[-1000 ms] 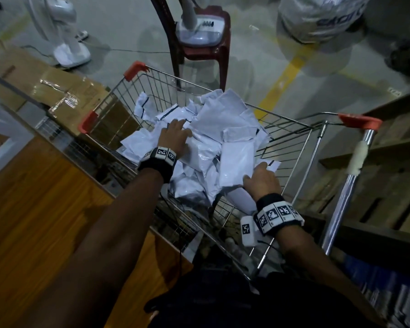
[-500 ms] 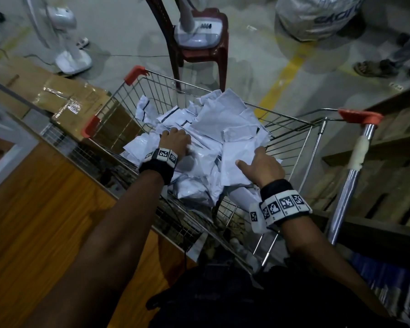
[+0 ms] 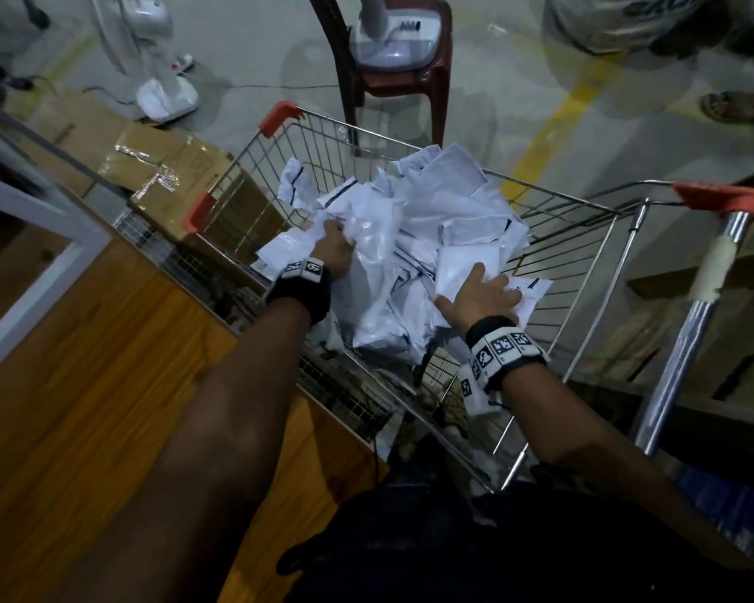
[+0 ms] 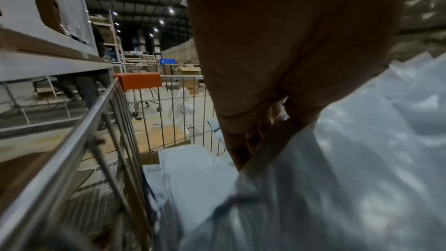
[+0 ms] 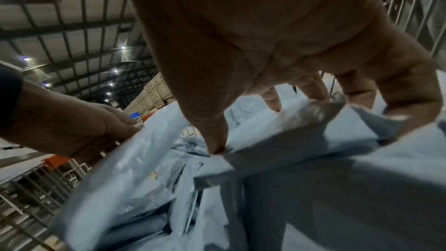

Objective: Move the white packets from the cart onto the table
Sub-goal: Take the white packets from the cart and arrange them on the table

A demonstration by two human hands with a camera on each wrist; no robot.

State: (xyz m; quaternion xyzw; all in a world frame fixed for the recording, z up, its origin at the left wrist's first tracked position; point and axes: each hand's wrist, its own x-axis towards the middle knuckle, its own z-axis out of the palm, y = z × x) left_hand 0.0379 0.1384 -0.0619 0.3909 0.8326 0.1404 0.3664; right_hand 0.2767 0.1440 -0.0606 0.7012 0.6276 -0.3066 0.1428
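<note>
A heap of white packets [image 3: 432,219] fills the wire cart [image 3: 540,191]. My left hand [image 3: 338,245] is on the heap's left side, fingers curled round the edge of a glossy white packet [image 3: 366,272]. In the left wrist view the fingers [image 4: 253,135] close over that packet [image 4: 362,159]. My right hand [image 3: 482,291] lies on the right side of the heap, fingers spread. Its fingertips [image 5: 217,144] press on a flat packet [image 5: 301,125]. The wooden table [image 3: 83,385] lies to the left of the cart.
The cart's red-capped handle bar [image 3: 714,198] stands at the right. Cardboard boxes [image 3: 166,167] sit against the cart's far left corner. Beyond the cart are a red chair [image 3: 392,80], a white fan [image 3: 157,58] and a person's sandalled foot [image 3: 736,106]. Wooden pallets [image 3: 736,306] are at the right.
My left hand has slid further into the heap and curled on a packet. My right hand has moved forward and to the right, its fingers now spread on a packet.
</note>
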